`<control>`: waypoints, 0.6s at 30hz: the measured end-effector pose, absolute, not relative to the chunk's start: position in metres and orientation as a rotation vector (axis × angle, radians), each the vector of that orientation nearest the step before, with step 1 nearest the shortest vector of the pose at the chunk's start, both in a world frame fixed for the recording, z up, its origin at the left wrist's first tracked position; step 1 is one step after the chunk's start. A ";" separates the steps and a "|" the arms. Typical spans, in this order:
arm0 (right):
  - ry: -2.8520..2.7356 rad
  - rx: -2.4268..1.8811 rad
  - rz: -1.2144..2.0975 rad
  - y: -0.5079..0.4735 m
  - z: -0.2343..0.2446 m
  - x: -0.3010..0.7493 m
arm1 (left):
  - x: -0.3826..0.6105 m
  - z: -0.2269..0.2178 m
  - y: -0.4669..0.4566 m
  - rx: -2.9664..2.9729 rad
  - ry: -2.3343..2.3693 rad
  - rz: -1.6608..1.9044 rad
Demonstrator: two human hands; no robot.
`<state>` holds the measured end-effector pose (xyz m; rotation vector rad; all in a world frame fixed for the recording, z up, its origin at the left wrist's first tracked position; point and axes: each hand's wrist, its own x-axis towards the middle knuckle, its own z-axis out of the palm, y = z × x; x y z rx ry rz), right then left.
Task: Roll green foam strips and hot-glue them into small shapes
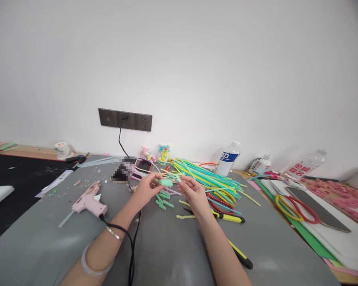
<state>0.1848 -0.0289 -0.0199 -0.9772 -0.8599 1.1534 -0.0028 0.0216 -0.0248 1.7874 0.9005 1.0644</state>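
Observation:
Between thumb and fingers, my left hand point(147, 186) pinches a light green pipe-cleaner piece point(166, 182), folded into a small block. Just to its right, my right hand point(193, 192) pinches a smaller pale green pipe-cleaner piece point(178, 179); the two pieces are close, and I cannot tell whether they touch. Below them on the grey table mat point(170, 246) lie several short green pipe-cleaner bits point(163, 200). A long bundle of green, teal and yellow pipe cleaners point(205, 174) spreads behind my right hand.
A pink hot glue gun point(89, 202) lies at left, its black cord running past my left forearm. Yellow-black cutters point(229, 217) lie by my right wrist. A white bottle point(227, 159) and small figures point(164, 154) stand near the wall. Red-yellow scissors point(296, 208) lie right.

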 end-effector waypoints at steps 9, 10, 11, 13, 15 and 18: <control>-0.976 -1.092 1.034 -0.027 -0.026 0.187 | -0.003 -0.023 0.020 1.802 0.895 1.027; -1.005 -1.101 1.022 -0.027 -0.025 0.187 | -0.002 -0.022 0.019 1.811 0.893 1.012; -1.038 -1.107 1.010 -0.028 -0.024 0.187 | -0.002 -0.022 0.019 1.819 0.891 0.999; -1.103 -1.114 0.986 -0.029 -0.021 0.186 | -0.002 -0.021 0.018 1.829 0.880 0.985; -1.143 -1.117 0.976 -0.031 -0.018 0.185 | -0.002 -0.020 0.017 1.833 0.867 0.984; -1.163 -1.127 0.994 -0.031 -0.018 0.185 | -0.002 -0.019 0.017 1.833 0.857 0.980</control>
